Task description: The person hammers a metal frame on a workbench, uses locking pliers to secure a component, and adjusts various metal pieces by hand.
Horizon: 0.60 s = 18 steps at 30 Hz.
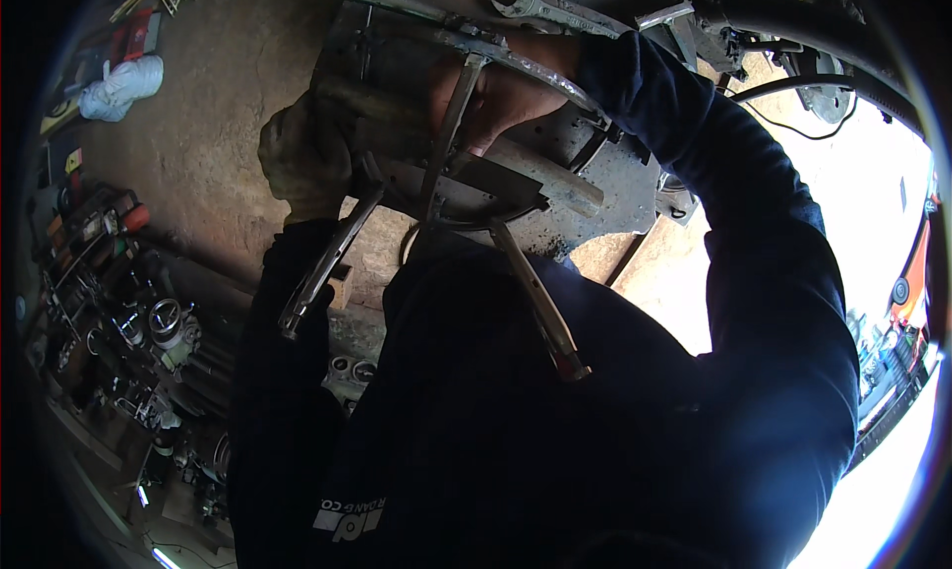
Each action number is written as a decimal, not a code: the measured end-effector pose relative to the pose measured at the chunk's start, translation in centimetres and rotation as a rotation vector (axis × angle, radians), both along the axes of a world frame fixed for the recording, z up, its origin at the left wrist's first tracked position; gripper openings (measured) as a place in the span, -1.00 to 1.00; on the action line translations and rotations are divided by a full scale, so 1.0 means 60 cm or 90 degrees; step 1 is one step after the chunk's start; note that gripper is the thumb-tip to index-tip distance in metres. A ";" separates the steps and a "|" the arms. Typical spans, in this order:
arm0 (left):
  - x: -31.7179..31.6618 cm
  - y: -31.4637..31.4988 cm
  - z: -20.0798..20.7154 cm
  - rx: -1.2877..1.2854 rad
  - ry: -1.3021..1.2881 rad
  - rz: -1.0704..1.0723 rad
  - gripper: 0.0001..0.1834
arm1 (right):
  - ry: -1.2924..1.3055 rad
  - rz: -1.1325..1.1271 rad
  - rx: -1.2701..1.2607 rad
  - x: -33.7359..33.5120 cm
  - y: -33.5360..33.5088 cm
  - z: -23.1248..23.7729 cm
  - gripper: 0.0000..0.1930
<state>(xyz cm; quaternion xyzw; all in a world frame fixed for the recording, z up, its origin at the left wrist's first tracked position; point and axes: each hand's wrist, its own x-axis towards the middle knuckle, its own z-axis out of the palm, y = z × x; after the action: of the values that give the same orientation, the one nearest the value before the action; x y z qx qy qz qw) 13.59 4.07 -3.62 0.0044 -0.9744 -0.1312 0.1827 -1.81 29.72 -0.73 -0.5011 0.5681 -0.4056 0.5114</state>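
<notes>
At your far left, a pale bundle of cloth (124, 86) lies near the wall, with a handwheel (165, 317) on machinery below it. Your left hand (302, 162) is curled at the left side of the metal frame (454, 123); its fingertips are lost in shadow, so whether it grips cannot be told. The frame sits over the table (633, 187), two legs slanting toward your body. Your right hand (511, 103) reaches in behind its bars, bent inward, the fingers partly hidden; you can't tell what they grasp. Just beyond that hand lies a large wrench (560, 13). Farther right runs a black cable (793, 85), and a red vehicle (910, 276) shows outside.
</notes>
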 end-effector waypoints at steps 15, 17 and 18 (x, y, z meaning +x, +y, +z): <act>0.001 -0.006 -0.007 -0.016 0.001 0.006 -0.71 | -0.101 -0.001 -0.031 0.005 0.001 -0.014 -0.64; 0.003 -0.012 -0.009 -0.028 -0.009 -0.001 -0.71 | -0.084 -0.017 -0.018 0.007 0.003 -0.008 -0.65; 0.004 -0.014 -0.012 -0.028 -0.014 0.003 -0.71 | -0.075 -0.025 -0.012 0.007 0.003 -0.005 -0.65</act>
<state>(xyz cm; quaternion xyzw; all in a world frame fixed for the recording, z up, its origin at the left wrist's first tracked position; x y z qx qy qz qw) 13.84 3.22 -4.33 0.0040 -0.9790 -0.1093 0.1720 -1.40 29.91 -1.03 -0.4701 0.5430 -0.4496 0.5311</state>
